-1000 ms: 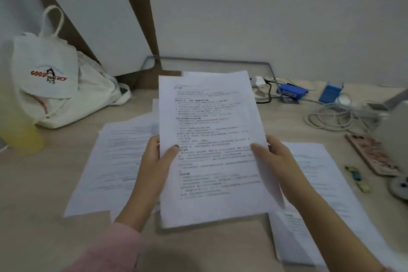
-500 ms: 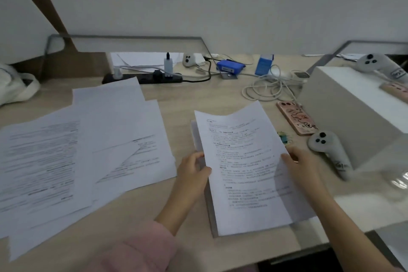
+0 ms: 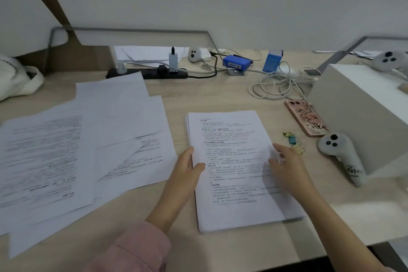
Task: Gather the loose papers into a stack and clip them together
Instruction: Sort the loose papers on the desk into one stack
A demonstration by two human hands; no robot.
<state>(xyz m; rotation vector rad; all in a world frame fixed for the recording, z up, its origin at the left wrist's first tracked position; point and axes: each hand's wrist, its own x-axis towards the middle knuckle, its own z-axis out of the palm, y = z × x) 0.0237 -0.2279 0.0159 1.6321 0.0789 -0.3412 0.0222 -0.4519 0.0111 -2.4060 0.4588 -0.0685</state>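
A stack of printed papers (image 3: 234,183) lies flat on the wooden desk (image 3: 220,95), right of centre. My left hand (image 3: 187,170) grips the stack's left edge, thumb on top of the page. Over the stack's right edge my right hand (image 3: 287,165) rests with fingers spread, holding nothing. Several loose sheets (image 3: 88,150) are fanned out, overlapping, on the left half of the desk. A few small coloured binder clips (image 3: 293,140) lie just right of the stack, near my right fingertips.
A pink-cased phone (image 3: 306,118) and a grey controller (image 3: 340,154) lie right of the clips, against a white box (image 3: 364,117). At the back are a power strip (image 3: 150,73), coiled cables (image 3: 276,86) and a blue box (image 3: 237,63). A white bag (image 3: 15,77) sits far left.
The sheets I held up in both hands came down to the right and now lie flat on the stack. My right hand has let go; the view swung right.
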